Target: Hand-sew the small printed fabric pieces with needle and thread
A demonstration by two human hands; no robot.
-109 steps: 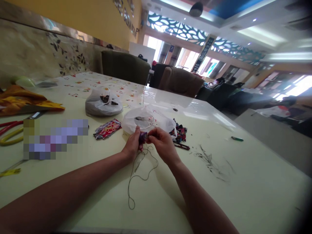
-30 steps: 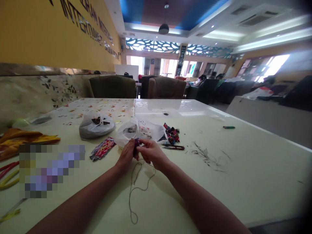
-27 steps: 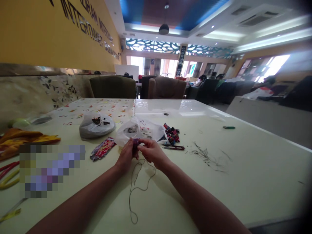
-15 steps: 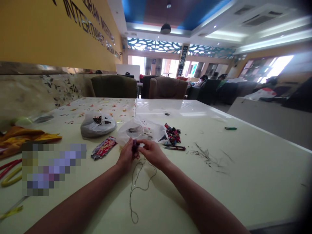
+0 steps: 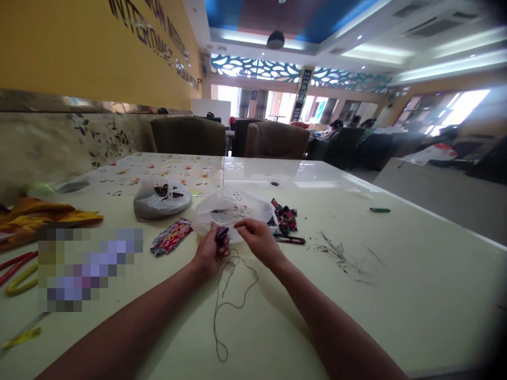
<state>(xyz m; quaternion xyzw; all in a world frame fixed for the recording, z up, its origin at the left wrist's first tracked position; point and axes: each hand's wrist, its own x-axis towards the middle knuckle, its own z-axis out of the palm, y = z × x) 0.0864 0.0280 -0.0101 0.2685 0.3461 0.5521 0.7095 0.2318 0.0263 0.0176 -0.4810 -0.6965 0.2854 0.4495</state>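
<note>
On my feed, left hand (image 5: 210, 251) pinches purple cloth (image 5: 222, 233) mid-frame; probably light, soft, I'd hold by edge. Right hand (image 5: 259, 237) nearby, fingers curled, can't tell if gripping.

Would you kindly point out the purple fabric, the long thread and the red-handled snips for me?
Purple fabric (image 5: 222, 233): head view, on its exposed face.
Long thread (image 5: 214, 322): head view, on the strand above its bottom loop.
Red-handled snips (image 5: 295, 240): head view, on the handle.

Bright far windows (image 5: 279, 105), ceiling lights (image 5: 471, 66), glare on glossy tabletop (image 5: 415, 295), soft shadows, dark right edge, pixelated patch (image 5: 93, 269) left
</note>
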